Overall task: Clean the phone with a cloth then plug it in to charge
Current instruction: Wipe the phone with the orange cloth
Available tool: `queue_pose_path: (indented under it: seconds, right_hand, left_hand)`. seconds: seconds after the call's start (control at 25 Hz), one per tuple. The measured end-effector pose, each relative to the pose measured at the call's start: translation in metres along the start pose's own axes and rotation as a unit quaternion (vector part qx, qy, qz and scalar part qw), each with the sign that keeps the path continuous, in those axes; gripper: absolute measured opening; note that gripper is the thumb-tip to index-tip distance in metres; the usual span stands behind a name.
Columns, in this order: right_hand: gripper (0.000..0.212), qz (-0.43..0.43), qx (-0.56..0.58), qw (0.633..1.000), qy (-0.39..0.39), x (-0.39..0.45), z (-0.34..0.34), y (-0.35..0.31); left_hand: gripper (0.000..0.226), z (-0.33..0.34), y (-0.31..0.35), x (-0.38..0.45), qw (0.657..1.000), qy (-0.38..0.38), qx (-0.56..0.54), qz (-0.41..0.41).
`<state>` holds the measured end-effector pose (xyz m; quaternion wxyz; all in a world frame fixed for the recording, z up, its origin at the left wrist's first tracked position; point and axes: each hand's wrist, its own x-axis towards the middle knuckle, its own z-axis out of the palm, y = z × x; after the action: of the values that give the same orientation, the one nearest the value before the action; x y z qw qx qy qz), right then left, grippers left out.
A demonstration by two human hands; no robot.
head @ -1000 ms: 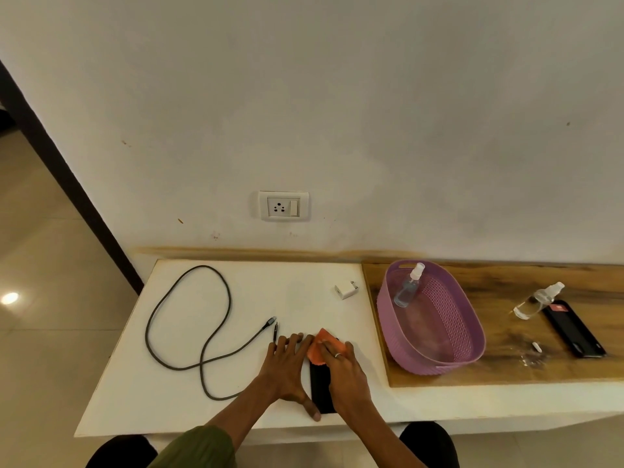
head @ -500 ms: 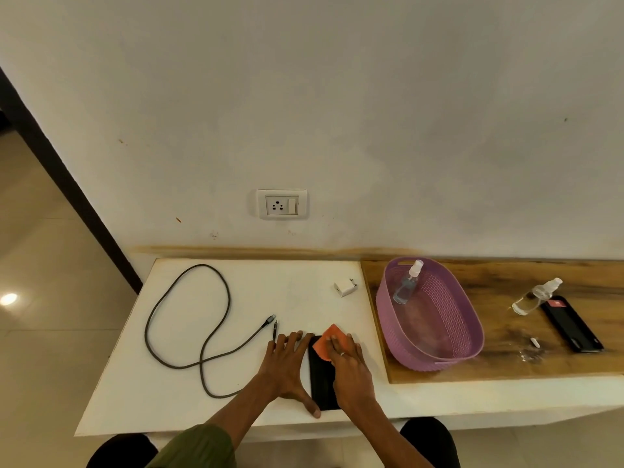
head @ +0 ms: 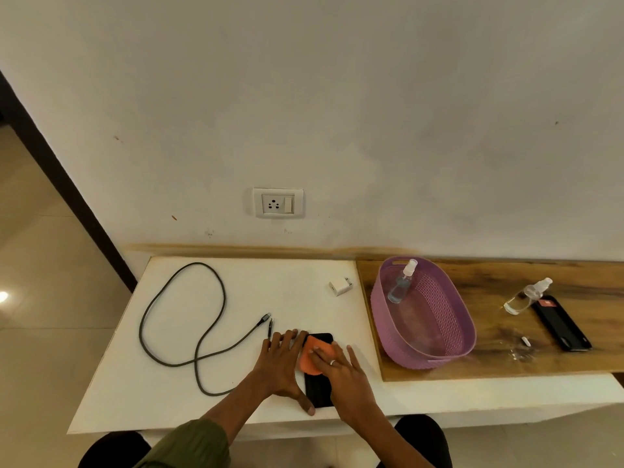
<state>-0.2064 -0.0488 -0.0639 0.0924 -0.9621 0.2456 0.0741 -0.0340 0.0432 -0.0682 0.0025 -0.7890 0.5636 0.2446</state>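
Here my white desk (head: 169, 383) meets a plain wall with a socket (head: 278, 203). My left hand (head: 282, 363) lies flat, fingers spread, beside the phone (head: 319, 390); my right hand (head: 341, 369) presses the cloth (head: 312, 358) open-palmed onto it, hiding its middle.

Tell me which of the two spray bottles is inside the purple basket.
The spray bottle leaning against the purple basket's far-left inner wall; the other bottle lies outside on the wooden board, beside a black phone.

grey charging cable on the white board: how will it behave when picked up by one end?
The cable lies in loose loops, so it is probably floppy and will trail. Its crossed strands may snag. Both connector ends lie beside the left hand, so an easy reach.
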Motion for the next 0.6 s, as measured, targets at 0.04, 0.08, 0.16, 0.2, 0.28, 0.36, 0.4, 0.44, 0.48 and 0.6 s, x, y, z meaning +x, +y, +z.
queue_pose_path:
  seconds: [0.04,0.08,0.16,0.2,0.28,0.36,0.4,0.44,0.48,0.6]
  right_hand:
    - [0.083,0.026,0.0,1.0,0.006,0.0,-0.003,0.005]
    - [0.084,0.053,0.003,0.999,0.007,0.0,-0.006,0.008]
    - [0.082,0.099,0.029,0.995,0.008,0.002,-0.008,0.009]
    - [0.08,0.117,0.051,0.992,0.012,0.003,-0.009,0.008]
    - [0.075,0.136,0.097,0.986,0.019,0.004,-0.008,0.002]
    - [0.074,0.127,0.135,0.983,0.011,0.005,-0.006,-0.006]
    - [0.075,0.118,0.146,0.982,0.004,0.004,-0.004,-0.01]
    - [0.076,0.108,0.149,0.983,0.0,0.002,-0.002,-0.013]
    - [0.078,0.094,0.144,0.985,-0.005,0.0,0.0,-0.016]
    - [0.081,0.045,0.096,0.994,-0.033,-0.005,0.007,-0.02]
  left_hand:
    - [0.157,-0.001,0.001,0.0,1.0,-0.003,0.001,-0.003]
    - [0.158,-0.001,0.001,0.0,1.0,-0.006,0.001,-0.007]
    - [0.159,-0.002,0.002,-0.001,1.0,-0.011,0.004,-0.01]
    - [0.159,-0.002,0.002,-0.001,1.0,-0.012,0.006,-0.011]
    - [0.158,-0.002,0.002,-0.001,1.0,-0.011,0.007,-0.01]
    - [0.157,-0.002,0.002,-0.002,1.0,-0.01,0.005,-0.007]
    - [0.156,-0.003,0.002,-0.002,1.0,-0.011,0.004,-0.006]
    - [0.156,-0.002,0.002,-0.002,1.0,-0.011,0.005,-0.005]
    - [0.156,-0.002,0.001,-0.001,1.0,-0.012,0.007,-0.004]
    - [0.154,-0.002,0.003,-0.001,1.0,-0.012,0.013,0.001]
